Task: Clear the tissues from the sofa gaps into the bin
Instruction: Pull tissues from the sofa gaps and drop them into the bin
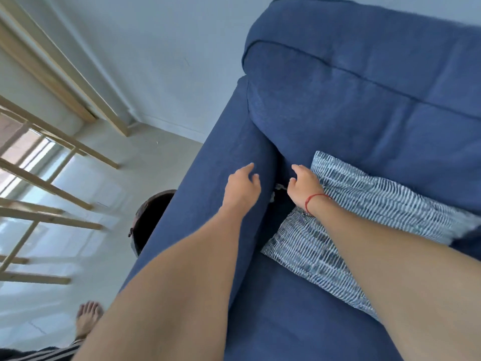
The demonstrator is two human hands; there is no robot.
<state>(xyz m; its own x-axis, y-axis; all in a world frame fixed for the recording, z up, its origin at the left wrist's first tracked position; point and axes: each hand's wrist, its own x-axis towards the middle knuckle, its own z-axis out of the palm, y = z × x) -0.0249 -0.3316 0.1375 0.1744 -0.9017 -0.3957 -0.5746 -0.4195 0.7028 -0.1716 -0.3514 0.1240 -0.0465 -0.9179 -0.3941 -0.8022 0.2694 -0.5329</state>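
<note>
A blue sofa point(364, 105) fills the right of the view. In the dark gap between its armrest point(208, 194) and the seat, a bit of white tissue point(279, 188) shows. My left hand point(240, 187) rests on the armrest beside the gap, fingers apart, holding nothing. My right hand point(304, 187), with a red string at the wrist, lies on the edge of a striped cushion point(369, 204) right next to the tissue; its fingers curl downward and what they hold is hidden. A dark round bin point(148, 217) stands on the floor behind the armrest, partly hidden.
Pale floor point(109, 183) lies to the left, with a light wooden rack point(44, 183) over it. A bare foot point(87, 319) stands at the lower left. A white wall point(156, 61) rises behind the sofa.
</note>
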